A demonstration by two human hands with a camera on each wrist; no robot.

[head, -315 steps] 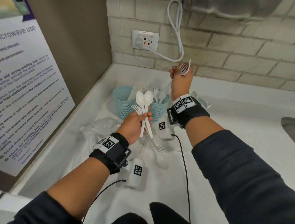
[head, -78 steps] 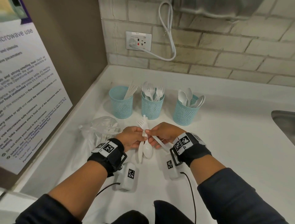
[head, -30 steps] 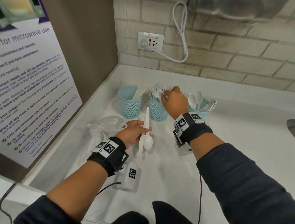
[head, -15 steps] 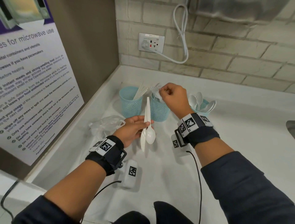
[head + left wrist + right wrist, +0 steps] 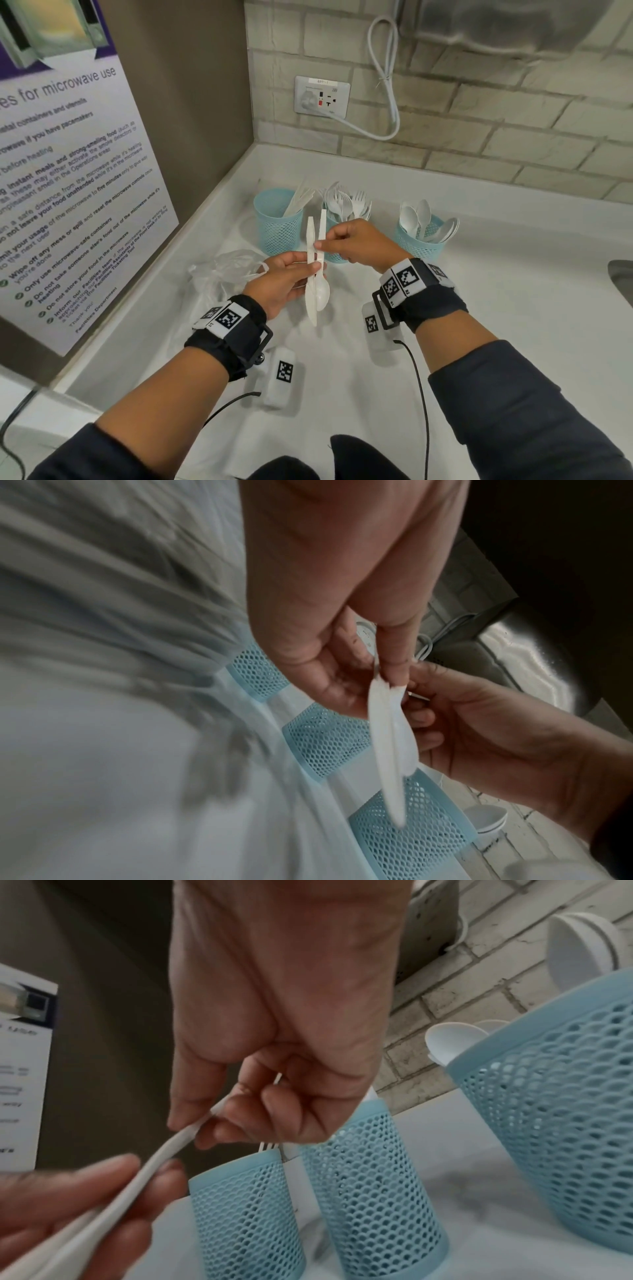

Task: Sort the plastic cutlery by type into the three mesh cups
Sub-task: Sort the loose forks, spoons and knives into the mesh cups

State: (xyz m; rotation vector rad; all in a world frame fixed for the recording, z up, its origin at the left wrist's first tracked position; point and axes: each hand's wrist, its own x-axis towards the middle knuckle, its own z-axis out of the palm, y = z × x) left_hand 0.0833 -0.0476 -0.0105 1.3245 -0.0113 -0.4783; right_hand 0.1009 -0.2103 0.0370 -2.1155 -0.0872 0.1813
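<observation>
My left hand (image 5: pixel 308 270) grips a white plastic knife (image 5: pixel 311 308) and a white spoon (image 5: pixel 322 294) upright, spoon bowl down, in front of the cups. My right hand (image 5: pixel 320 245) pinches the spoon's handle just above the left fingers; the right wrist view shows this pinch (image 5: pixel 205 1123) on a white handle. Behind stand three blue mesh cups. The left cup (image 5: pixel 277 229) holds knives, the middle cup (image 5: pixel 342 219) forks, and the right cup (image 5: pixel 419 240) spoons. In the left wrist view both pieces (image 5: pixel 390 737) hang in front of the cups.
A crumpled clear plastic bag (image 5: pixel 226 274) lies left of my left hand. Two white tagged units (image 5: pixel 282 373) with black cables lie on the white counter under my wrists. A poster wall is at left, a brick wall with socket (image 5: pixel 322 96) behind, and a sink edge (image 5: pixel 621 281) at far right.
My right hand has come back from the fork cup, where it let go of a fork, and now pinches the spoon in my left hand. The left hand has raised the two pieces slightly.
</observation>
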